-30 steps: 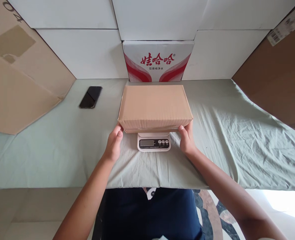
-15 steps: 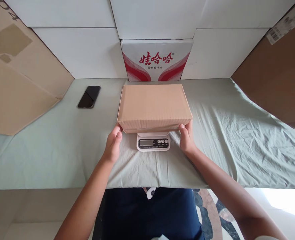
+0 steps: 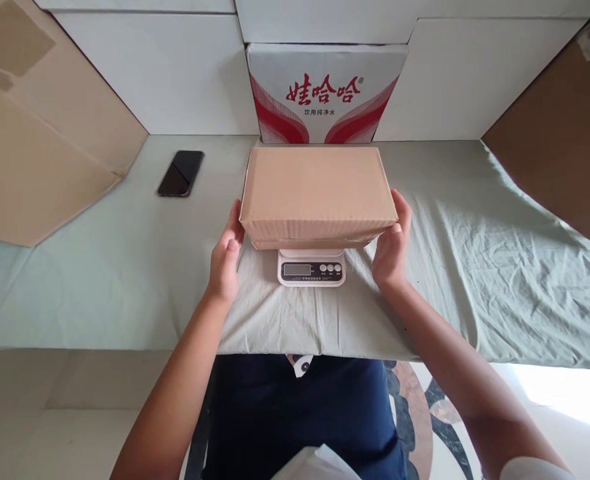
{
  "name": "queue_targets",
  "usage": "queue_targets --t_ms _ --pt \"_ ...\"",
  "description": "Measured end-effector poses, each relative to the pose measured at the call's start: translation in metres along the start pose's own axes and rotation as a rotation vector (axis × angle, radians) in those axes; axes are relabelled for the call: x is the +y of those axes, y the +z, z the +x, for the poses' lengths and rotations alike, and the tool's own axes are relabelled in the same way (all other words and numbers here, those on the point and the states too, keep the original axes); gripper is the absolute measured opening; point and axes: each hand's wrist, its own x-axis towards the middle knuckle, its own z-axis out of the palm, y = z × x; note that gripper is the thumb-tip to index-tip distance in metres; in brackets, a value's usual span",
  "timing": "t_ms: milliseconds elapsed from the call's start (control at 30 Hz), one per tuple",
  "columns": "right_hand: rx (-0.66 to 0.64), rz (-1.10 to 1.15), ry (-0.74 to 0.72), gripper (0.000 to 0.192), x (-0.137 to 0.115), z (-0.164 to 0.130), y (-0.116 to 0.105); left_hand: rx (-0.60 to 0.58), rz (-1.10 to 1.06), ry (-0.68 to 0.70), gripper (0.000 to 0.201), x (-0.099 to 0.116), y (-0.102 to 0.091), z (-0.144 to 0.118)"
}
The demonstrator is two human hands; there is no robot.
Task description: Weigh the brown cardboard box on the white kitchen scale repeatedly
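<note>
A closed brown cardboard box [image 3: 319,187] sits over a small white kitchen scale [image 3: 311,281], covering most of its platform. I cannot tell whether the box rests its full weight there. My left hand [image 3: 226,257] is against the box's left side, fingers along the wall and thumb by the front corner. On the opposite side, my right hand [image 3: 393,247] holds the right wall, its thumb near the front right corner. Facing me are the scale's dark display, showing no readable number, and its round buttons.
A black phone [image 3: 181,173] lies to the left on the green cloth [image 3: 99,267]. Behind the box stands a white and red printed carton [image 3: 325,93] against white panels. Large brown cardboard pieces flank the table at left [image 3: 49,147] and right [image 3: 559,147].
The whole view has shifted, so the table sits higher in the picture. My right hand has slid from the front corner further along the right side; my left fingers reach further along the left.
</note>
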Motion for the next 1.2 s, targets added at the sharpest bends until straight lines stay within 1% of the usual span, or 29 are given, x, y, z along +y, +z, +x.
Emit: queue_targets --t_ms 133,267,367,467,533,633,733,833,933,1033,1100,1200 --pt "-0.011 0.02 -0.008 0.06 -0.007 0.0 0.001 -0.004 0.012 -0.004 0.067 -0.001 -0.001 0.001" --pt "-0.013 0.017 0.006 0.062 -0.011 -0.002 0.003 -0.006 -0.001 -0.039 0.068 -0.002 0.0 -0.001" --pt "0.01 0.065 -0.004 0.061 -0.011 -0.009 0.008 -0.051 -0.015 -0.063 0.069 -0.003 0.001 -0.005" --pt "0.029 0.099 0.024 0.061 -0.012 -0.014 0.015 -0.101 -0.026 -0.047 0.068 -0.002 0.004 -0.006" --pt "0.039 0.133 0.047 0.059 -0.013 -0.013 0.017 -0.135 -0.028 -0.036 0.069 0.0 0.007 -0.002" --pt "0.066 0.176 0.038 0.057 -0.01 0.002 0.019 -0.175 -0.029 -0.022 0.069 0.002 0.01 0.018" --pt "0.077 0.163 -0.02 0.059 -0.003 0.034 0.024 -0.161 -0.059 -0.021 0.068 -0.002 0.013 0.055" --pt "0.015 0.157 -0.063 0.067 0.011 0.072 0.035 -0.077 -0.088 -0.038 0.066 -0.016 0.019 0.102" --pt "-0.059 0.186 -0.025 0.071 0.03 0.1 0.05 0.016 -0.112 -0.082 0.067 -0.04 0.026 0.137" --pt "-0.073 0.244 0.054 0.072 0.047 0.112 0.06 0.082 -0.11 -0.148 0.07 -0.063 0.032 0.152" --pt "-0.068 0.257 0.09 0.071 0.056 0.112 0.062 0.1 -0.115 -0.164 0.071 -0.074 0.034 0.154" --pt "-0.053 0.274 0.119 0.068 0.063 0.111 0.06 0.095 -0.116 -0.168 0.068 -0.082 0.035 0.15"
